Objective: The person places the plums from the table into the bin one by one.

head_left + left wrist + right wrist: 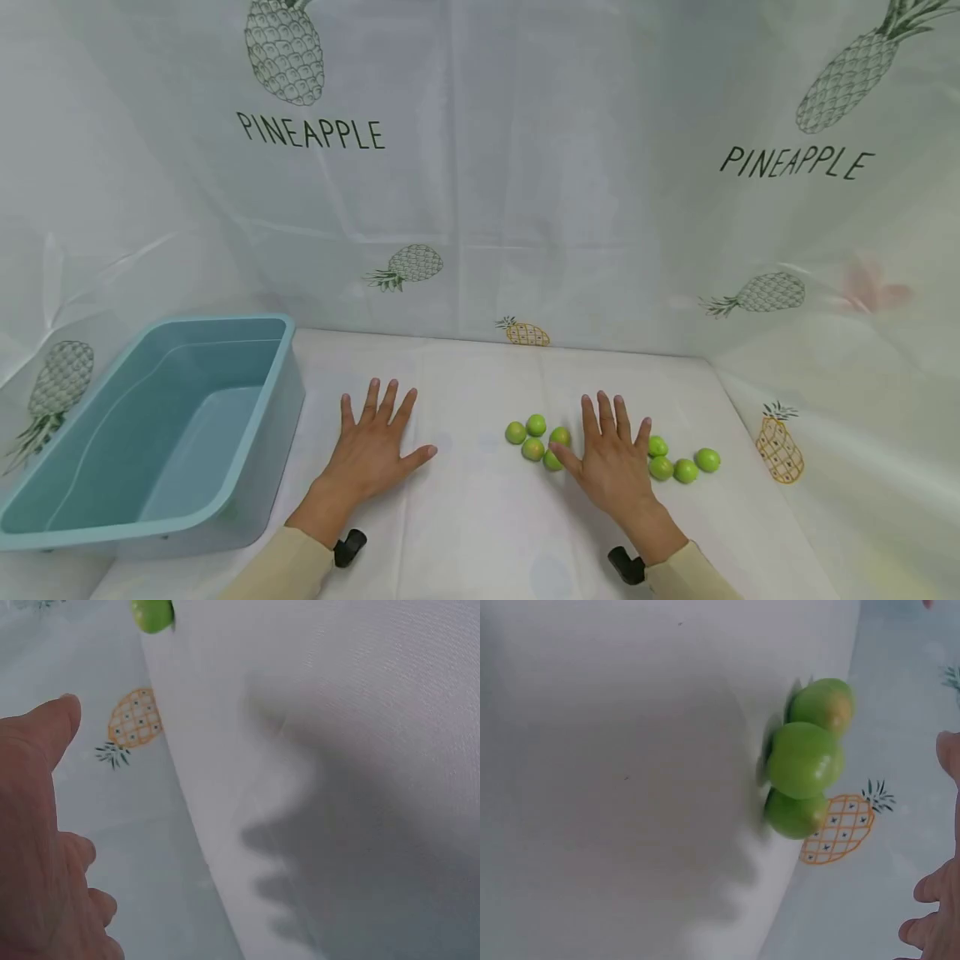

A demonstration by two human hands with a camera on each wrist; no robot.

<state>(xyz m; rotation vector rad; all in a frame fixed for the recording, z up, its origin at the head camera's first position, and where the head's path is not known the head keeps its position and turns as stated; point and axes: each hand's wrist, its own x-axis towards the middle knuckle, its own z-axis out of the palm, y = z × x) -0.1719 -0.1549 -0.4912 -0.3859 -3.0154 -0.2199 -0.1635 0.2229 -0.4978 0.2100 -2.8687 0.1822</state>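
My left hand is held over the white cloth between the blue-green tub and the fruits, fingers straight and thumb spread, holding nothing. In the left wrist view its thumb and fingertips show at the left, with its shadow on the cloth. My right hand is spread flat among small round green fruits. Its thumb overlaps one of them in the head view, and nothing is in its grasp. More green fruits lie on its right side. The right wrist view shows a close cluster of shiny green fruits.
A deep blue-green plastic tub stands at the left, with bare floor visible inside. The white cloth covers the table. A pineapple-printed sheet hangs behind, and more of it runs down both sides.
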